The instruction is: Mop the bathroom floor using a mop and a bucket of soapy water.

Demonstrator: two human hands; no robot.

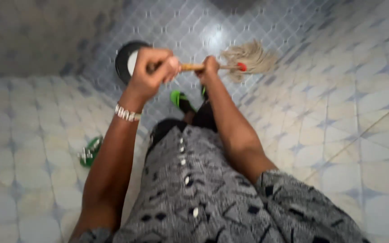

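Grey patterned fabric (pixel 212 189) with small white studs fills my lower view and hides most of the legs; blur softens everything. Above it I see a short mop with a wooden handle, red collar and pale stringy head (pixel 248 58), held level over the tiled floor (pixel 361 112). My left hand (pixel 151 69), a beaded bracelet (pixel 127 113) on its wrist, is closed in a fist around the handle's end, which it covers. My right hand (pixel 210 67) is wrapped shut on the handle nearer the head. Behind the left hand sits a round black container (pixel 124 60), partly hidden. Bright green sandals (pixel 178 99) peek out below, and a small green object (pixel 90 152) on the tiles is too blurred to identify.
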